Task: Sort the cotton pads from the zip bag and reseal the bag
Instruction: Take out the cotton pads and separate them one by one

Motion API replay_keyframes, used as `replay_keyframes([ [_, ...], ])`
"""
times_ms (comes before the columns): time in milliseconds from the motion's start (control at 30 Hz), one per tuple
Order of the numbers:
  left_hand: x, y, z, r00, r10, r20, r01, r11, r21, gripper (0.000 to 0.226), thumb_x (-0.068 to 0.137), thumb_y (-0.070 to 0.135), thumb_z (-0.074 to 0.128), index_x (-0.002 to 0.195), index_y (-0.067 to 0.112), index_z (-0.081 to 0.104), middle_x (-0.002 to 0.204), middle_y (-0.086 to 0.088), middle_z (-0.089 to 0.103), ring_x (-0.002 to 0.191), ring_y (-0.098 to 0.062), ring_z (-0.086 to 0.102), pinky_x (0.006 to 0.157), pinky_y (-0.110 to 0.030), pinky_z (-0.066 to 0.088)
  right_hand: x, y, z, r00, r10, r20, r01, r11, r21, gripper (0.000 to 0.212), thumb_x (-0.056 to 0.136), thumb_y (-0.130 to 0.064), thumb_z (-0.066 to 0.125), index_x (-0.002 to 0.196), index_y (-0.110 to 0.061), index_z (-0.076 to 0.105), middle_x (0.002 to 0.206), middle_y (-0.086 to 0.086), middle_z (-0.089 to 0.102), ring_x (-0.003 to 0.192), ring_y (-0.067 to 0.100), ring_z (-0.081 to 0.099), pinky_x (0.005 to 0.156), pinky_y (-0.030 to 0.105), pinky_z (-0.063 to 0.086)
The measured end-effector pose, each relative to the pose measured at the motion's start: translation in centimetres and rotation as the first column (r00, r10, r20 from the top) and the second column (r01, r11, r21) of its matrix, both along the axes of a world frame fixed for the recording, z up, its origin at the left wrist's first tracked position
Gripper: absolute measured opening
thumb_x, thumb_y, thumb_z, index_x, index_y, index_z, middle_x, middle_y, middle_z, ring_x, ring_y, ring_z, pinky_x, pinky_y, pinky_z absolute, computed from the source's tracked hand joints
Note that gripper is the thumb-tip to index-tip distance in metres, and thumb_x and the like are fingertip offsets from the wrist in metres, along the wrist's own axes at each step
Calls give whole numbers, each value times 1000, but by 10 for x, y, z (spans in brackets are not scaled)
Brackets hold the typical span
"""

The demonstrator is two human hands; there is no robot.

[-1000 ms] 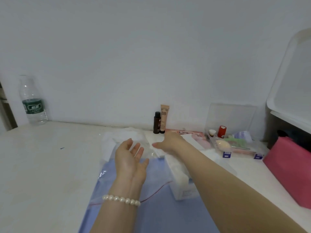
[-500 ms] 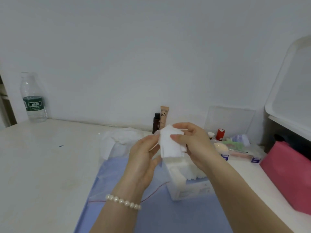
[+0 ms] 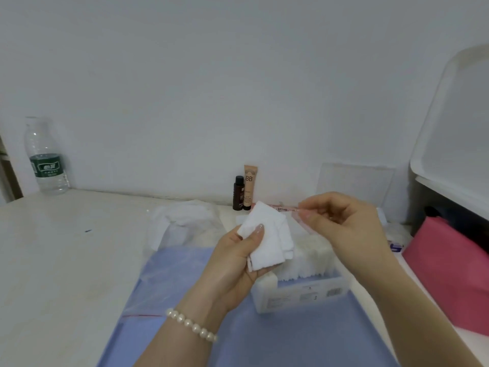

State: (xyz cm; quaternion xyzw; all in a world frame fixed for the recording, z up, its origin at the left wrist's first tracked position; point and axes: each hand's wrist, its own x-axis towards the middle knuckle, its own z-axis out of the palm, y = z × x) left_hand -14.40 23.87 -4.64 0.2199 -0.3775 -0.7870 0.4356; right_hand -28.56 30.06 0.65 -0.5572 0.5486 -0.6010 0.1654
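Left hand (image 3: pixel 232 260) grips a small stack of cotton pads (image 3: pixel 267 239) at chest height — thumb pressed on top, stack's long axis tilted up-left to down-right. Right hand (image 3: pixel 344 229) just right of stack, fingertips pinched together; on a pad or nothing, cannot tell. Pad box (image 3: pixel 304 290) directly below on tabletop (image 3: pixel 66 247); zip bag (image 3: pixel 164 282) flat at left — nearer left hand.

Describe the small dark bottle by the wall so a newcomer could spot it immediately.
Follow the white wall down to the back edge of the pale table, near the middle. Two slim containers stand upright side by side; the small dark brown bottle with a black cap is the shorter, left one, beside the taller beige tube marked BB.
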Motion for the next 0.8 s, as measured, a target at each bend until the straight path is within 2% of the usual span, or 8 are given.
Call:
replay_keyframes([
  [67, -3, 3, 1, 999, 16, -37, -16, 1000, 2, 25, 93, 14, 48, 112, 4, 60, 105, -18, 70, 89, -26, 70, 71, -38, 59, 8, 2, -1, 994, 105, -28, -101, 988, 118, 19, 70, -4, 76, 66, -21, 69, 60, -4, 63, 57, 4, 53, 59, 14, 47],
  [167, -9, 8, 0, 996, 41, -73, -40, 999, 9, 28, 98, 19, 41, 114, 4, 59, 100, -17, 72, 87, -25, 71, 70, -36, 60, 20, -6, -15, 987, -8, -160, 45, 972, 230, 19, 69, -14, 80, 77, -23, 66, 71, -8, 60, 58, 0, 51, 61, 14, 44],
  [300, -12, 13, 1, 980, 2, -199, 26, 990, 137, 41, 99, 32, 36, 115, 2, 59, 101, -18, 71, 84, -26, 72, 69, -37, 59, 30, -11, -28, 945, -141, -293, 211, 952, 222, 35, 71, -21, 79, 99, -24, 59, 82, -11, 53, 72, 2, 49, 68, 17, 44],
  [400, -11, 14, 1, 953, -26, -303, 94, 973, 213, 49, 97, 38, 36, 111, -1, 61, 103, -22, 70, 86, -29, 71, 70, -39, 58, 33, -10, -29, 954, -160, -252, 214, 956, 201, 30, 71, -15, 79, 91, -25, 60, 73, -11, 53, 66, 1, 49, 62, 16, 42],
  [567, -7, 4, -5, 943, -12, -333, 112, 953, 282, 48, 96, 31, 35, 123, -5, 54, 116, -27, 63, 109, -37, 61, 88, -48, 50, 31, -13, -31, 990, -101, -95, 120, 967, 226, 23, 68, -11, 80, 60, -22, 61, 57, -11, 57, 52, -2, 50, 55, 13, 43],
  [667, -6, 1, -6, 934, 10, -356, 107, 946, 307, 42, 98, 23, 33, 120, -5, 54, 115, -27, 64, 111, -38, 60, 84, -54, 48, 27, -15, -30, 982, -62, 180, 31, 985, 168, 18, 69, -4, 78, 65, -14, 64, 64, -4, 65, 61, 4, 59, 62, 17, 50],
  [733, -8, 0, -9, 939, 58, -339, 57, 945, 321, 36, 99, 21, 34, 118, -1, 56, 113, -22, 66, 110, -35, 61, 81, -52, 51, 23, -15, -28, 914, -109, 391, 77, 992, 97, 11, 74, -5, 75, 71, -12, 67, 70, 1, 68, 66, 9, 62, 64, 18, 52],
  [800, -12, -1, -14, 946, 91, -312, 7, 954, 301, 34, 100, 21, 35, 119, 3, 56, 113, -19, 67, 110, -34, 61, 82, -48, 53, 21, -14, -26, 844, -133, 519, 98, 991, 94, 4, 78, -10, 72, 80, -9, 69, 66, -4, 65, 59, 4, 57, 58, 14, 47],
])
